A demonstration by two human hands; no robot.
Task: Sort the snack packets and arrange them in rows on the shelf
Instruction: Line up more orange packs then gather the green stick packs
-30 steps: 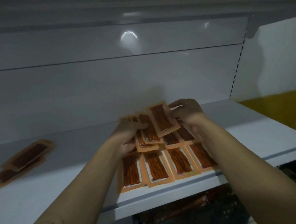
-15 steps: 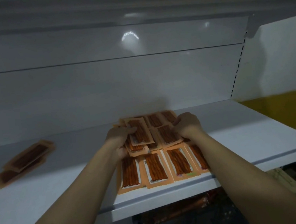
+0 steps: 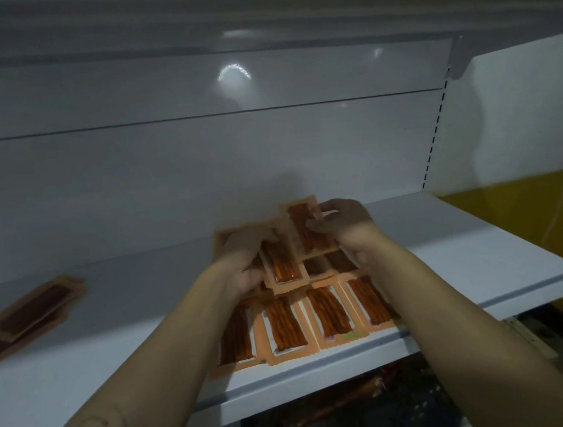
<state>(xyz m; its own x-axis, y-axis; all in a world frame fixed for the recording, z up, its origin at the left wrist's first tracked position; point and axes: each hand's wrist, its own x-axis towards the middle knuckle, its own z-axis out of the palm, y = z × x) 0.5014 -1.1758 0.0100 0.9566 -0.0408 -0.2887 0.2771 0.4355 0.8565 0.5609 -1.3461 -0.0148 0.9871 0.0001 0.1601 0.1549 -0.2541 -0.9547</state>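
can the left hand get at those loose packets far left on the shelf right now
Probably not yet: the left hand grips a bunch of packets. Bare shelf lies between it and the loose packets.

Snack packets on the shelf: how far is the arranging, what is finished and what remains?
Done: a front row of four packets lies side by side at the edge of the shelf. In hand: the left hand grips a stack of packets; the right hand pinches a single packet above the second row, only partly laid. Left: that row, plus the loose packets at the far left.
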